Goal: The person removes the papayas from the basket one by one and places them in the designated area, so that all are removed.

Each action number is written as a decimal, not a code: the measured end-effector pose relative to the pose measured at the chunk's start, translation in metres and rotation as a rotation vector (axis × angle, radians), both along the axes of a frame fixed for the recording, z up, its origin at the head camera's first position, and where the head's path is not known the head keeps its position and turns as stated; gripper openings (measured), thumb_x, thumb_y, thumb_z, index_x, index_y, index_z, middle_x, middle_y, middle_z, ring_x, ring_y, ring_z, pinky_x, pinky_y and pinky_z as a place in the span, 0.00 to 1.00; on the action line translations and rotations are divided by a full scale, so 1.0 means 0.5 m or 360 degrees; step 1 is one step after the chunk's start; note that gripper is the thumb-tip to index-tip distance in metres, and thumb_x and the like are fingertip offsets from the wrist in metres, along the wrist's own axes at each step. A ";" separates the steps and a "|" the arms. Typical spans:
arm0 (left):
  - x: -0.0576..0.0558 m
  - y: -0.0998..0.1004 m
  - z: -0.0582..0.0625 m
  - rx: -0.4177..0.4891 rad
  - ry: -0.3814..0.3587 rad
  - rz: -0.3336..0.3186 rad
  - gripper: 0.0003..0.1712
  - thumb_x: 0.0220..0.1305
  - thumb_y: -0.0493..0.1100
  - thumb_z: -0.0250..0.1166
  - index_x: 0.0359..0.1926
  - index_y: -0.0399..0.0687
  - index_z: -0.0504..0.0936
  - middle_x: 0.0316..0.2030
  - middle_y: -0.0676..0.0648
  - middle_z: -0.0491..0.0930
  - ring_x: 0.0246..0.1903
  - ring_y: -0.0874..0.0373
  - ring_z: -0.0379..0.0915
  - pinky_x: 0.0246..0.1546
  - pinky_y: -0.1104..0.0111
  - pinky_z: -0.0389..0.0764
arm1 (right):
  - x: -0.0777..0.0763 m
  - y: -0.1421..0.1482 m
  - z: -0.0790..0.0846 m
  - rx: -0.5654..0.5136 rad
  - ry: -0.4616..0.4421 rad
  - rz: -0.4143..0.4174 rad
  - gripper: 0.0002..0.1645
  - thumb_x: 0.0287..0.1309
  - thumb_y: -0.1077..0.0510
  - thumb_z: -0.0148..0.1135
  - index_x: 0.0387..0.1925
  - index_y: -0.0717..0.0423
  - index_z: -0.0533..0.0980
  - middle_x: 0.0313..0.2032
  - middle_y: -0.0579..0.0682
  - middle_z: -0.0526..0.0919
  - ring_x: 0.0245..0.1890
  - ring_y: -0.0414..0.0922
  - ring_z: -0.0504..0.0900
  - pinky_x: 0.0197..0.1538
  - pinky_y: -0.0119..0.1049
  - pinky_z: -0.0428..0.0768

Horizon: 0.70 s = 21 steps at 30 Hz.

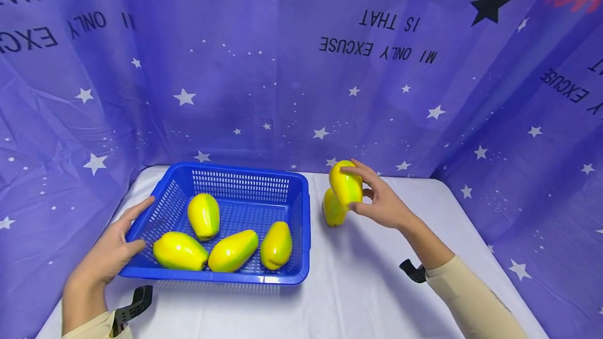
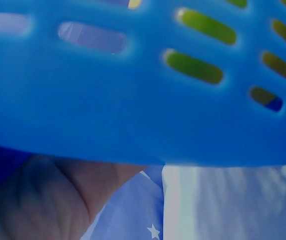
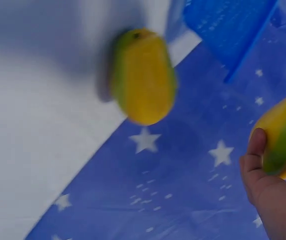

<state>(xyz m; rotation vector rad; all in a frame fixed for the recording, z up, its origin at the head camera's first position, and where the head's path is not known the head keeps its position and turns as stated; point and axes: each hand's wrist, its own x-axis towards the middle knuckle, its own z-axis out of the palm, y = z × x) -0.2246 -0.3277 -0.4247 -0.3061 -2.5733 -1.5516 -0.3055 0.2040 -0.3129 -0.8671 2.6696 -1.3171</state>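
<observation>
In the head view my right hand (image 1: 381,200) grips a yellow-green papaya (image 1: 346,182) between thumb and fingers, lifted above the table. Just behind and below it, another papaya (image 1: 333,211) stands on the white cloth; the right wrist view shows this papaya (image 3: 143,77) apart from the held papaya (image 3: 285,135). My left hand (image 1: 105,252) holds the left rim of a blue plastic basket (image 1: 249,276), thumb over the edge. Several papayas lie inside, among them a papaya (image 1: 204,217) at the left and a papaya (image 1: 276,245) at the right. The basket wall (image 2: 108,110) fills most of the left wrist view.
A white-covered table (image 1: 367,286) bears the basket and the standing papaya. Purple curtains (image 1: 282,67) with stars and lettering close off the back and both sides, right behind the table's far edge. A black strap (image 1: 136,302) sits at each wrist.
</observation>
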 end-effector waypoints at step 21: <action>-0.004 -0.004 0.001 -0.0050 -0.0038 0.0002 0.54 0.48 0.19 0.55 0.77 0.50 0.51 0.70 0.36 0.53 0.50 0.72 0.62 0.43 0.84 0.66 | -0.076 0.192 -0.205 0.0173 -0.0120 -0.0188 0.44 0.47 0.66 0.71 0.66 0.46 0.66 0.75 0.58 0.45 0.66 0.63 0.60 0.52 0.54 0.76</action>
